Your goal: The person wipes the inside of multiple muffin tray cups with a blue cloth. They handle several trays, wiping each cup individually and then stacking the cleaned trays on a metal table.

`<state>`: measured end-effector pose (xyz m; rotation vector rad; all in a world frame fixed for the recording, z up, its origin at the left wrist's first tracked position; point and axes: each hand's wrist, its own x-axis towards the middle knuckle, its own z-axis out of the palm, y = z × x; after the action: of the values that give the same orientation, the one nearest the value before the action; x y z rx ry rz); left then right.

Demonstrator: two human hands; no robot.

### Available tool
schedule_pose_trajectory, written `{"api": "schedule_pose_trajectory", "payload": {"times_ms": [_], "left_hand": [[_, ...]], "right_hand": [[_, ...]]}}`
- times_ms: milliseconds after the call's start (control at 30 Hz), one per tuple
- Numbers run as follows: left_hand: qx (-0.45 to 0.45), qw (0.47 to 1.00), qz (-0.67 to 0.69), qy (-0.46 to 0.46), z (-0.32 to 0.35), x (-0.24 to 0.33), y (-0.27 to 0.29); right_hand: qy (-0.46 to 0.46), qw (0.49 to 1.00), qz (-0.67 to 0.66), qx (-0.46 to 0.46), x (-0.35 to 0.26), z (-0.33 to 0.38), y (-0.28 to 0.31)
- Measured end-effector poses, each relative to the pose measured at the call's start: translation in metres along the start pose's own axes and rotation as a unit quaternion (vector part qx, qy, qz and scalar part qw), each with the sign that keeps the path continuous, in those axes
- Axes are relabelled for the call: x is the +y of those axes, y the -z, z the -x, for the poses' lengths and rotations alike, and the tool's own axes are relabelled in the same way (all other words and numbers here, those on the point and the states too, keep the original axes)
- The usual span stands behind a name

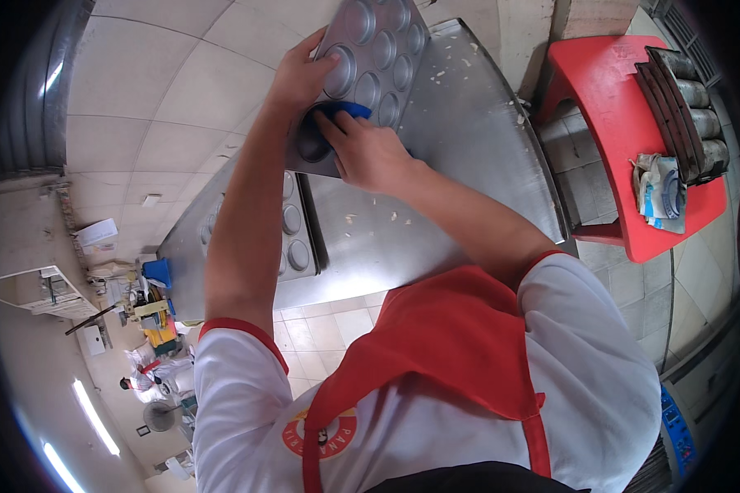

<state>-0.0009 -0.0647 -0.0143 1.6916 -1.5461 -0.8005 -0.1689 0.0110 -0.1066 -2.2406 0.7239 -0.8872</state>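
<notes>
Muffin pan (368,89), in the head view, is at the far side of the desk (485,156), seemingly tipped up. Left hand (302,76) pinches its edge, thumb on top, likely to keep it steady. Right hand (372,149) grips a blue cloth (355,108) with bent fingers, pushed into a cup, maybe to reach its sides. Another pan (293,223) lies on the desk's left part.

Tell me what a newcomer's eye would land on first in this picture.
Probably the red apron at lower centre, across a white shirt. Next, the muffin pan at top centre, held by the left hand while the right hand holds a blue cloth against it. On the right stands a red table.
</notes>
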Motion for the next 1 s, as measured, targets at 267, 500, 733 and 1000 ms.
{"api": "schedule_pose_trajectory", "payload": {"times_ms": [267,500,733,1000], "left_hand": [[0.002,1.000,-0.017,-0.014,-0.006,-0.005,0.005],[-0.006,1.000,-0.007,-0.024,-0.010,-0.013,0.011],[0.003,1.000,-0.010,-0.011,-0.007,-0.012,0.011],[0.006,1.000,-0.028,0.004,-0.006,-0.008,0.009]], "right_hand": [[-0.018,0.950,-0.310,-0.031,-0.022,0.004,-0.016],[0.030,0.991,-0.130,0.008,-0.014,0.020,-0.024],[0.029,0.996,-0.081,0.006,-0.015,0.011,-0.028],[-0.064,0.996,0.050,-0.033,-0.018,-0.001,-0.024]]}}
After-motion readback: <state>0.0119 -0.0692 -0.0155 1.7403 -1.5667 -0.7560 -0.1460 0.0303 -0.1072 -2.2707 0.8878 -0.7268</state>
